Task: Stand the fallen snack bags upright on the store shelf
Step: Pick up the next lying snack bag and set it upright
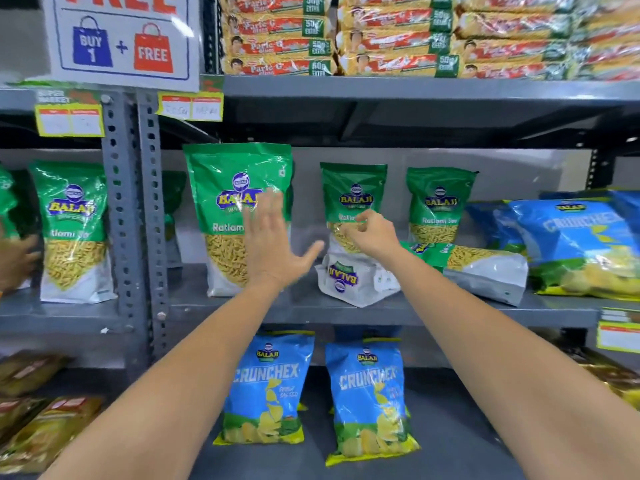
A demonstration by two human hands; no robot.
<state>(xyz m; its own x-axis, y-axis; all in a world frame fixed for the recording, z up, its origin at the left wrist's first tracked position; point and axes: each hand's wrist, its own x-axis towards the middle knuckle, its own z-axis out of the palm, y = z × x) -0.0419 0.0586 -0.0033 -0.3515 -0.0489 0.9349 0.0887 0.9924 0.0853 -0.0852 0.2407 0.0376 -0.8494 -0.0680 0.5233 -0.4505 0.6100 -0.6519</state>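
Green Balaji Ratlami Sev bags line the grey middle shelf (346, 315). A large green bag (228, 188) stands upright, and my left hand (273, 244) hovers flat in front of it, fingers spread, holding nothing. My right hand (370, 233) has its fingers curled, pinching the front of a smaller upright green bag (353, 188). Below that hand a fallen bag (353, 280) lies flat, white end toward me, logo upside down. Another fallen green bag (481, 268) lies on its side to the right. A third small green bag (438, 202) stands upright behind it.
Blue Crunchex bags (575, 237) lean at the right of the same shelf; two more (270, 386) stand on the shelf below. Biscuit packs (391, 36) fill the top shelf. A slotted grey upright (131, 216) divides the bays. Another person's hand (17, 261) shows at the left edge.
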